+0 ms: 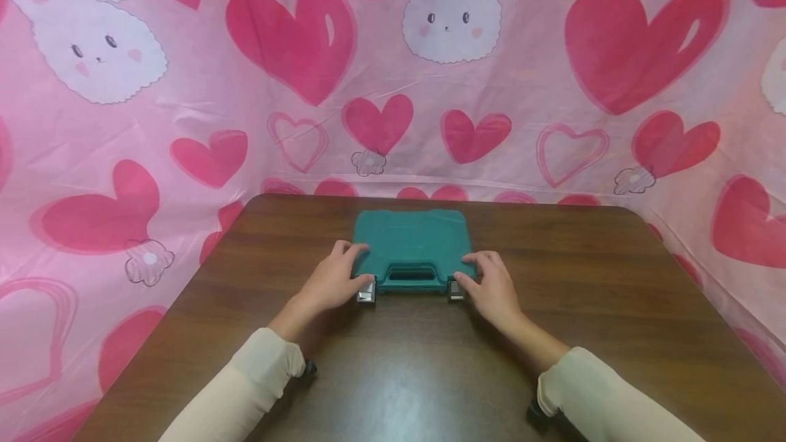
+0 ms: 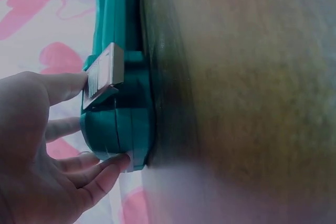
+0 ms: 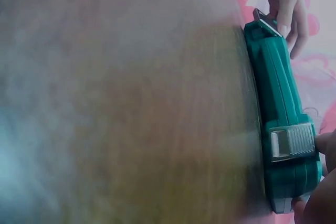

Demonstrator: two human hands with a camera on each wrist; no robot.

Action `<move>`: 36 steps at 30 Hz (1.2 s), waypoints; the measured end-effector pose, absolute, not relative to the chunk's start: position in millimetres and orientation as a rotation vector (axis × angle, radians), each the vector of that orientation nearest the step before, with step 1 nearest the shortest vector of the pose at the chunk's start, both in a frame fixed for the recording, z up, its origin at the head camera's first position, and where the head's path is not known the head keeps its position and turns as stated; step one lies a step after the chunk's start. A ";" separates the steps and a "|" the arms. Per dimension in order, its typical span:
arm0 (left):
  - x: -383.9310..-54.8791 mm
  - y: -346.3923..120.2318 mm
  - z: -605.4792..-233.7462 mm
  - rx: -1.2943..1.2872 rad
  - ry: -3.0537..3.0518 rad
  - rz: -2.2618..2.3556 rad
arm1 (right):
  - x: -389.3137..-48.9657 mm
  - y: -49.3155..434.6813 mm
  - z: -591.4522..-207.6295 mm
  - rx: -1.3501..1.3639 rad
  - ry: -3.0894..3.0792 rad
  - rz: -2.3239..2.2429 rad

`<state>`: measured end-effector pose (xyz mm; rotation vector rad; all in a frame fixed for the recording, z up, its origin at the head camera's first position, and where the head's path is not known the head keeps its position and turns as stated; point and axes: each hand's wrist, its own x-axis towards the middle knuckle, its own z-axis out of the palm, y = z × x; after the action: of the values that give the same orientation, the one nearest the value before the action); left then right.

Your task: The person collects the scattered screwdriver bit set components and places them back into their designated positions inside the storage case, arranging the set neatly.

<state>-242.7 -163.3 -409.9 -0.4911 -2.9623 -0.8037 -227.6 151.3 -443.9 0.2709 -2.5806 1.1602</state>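
A teal plastic carrying case (image 1: 411, 241) lies flat on the table, its handle side and two metal latches facing me. My left hand (image 1: 331, 278) grips the case's left front corner, thumb at the left latch (image 2: 102, 80) and fingers along the side. That latch stands tilted out from the case. At the right front corner, my right hand (image 1: 494, 292) holds the case with its thumb by the right latch (image 3: 294, 142), which looks closer to flat in the right wrist view. The lid is down, so the inside is hidden.
The brown wood-grain table (image 1: 405, 367) reaches back to a pink curtain (image 1: 393, 80) printed with hearts and rabbits, which also hangs at both sides. Dark straps (image 1: 539, 415) show at the cuffs of the cream sleeves (image 1: 245, 380).
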 end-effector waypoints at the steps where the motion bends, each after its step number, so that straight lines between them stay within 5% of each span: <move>1: -242.7 -163.4 -410.4 -0.489 -2.963 -0.804 | -227.9 151.4 -444.5 0.280 -2.578 1.155; 21: -245.0 -169.4 -410.9 -0.537 -2.993 -0.771 | -238.4 163.2 -437.4 0.544 -2.719 0.947; 36: -248.3 -160.8 -418.4 -0.662 -2.987 -0.427 | -240.0 173.4 -435.5 0.854 -2.817 0.325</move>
<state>-248.3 -160.8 -418.4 -0.6617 -2.9871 -0.4269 -240.0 173.4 -435.5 0.8535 -2.8172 0.3252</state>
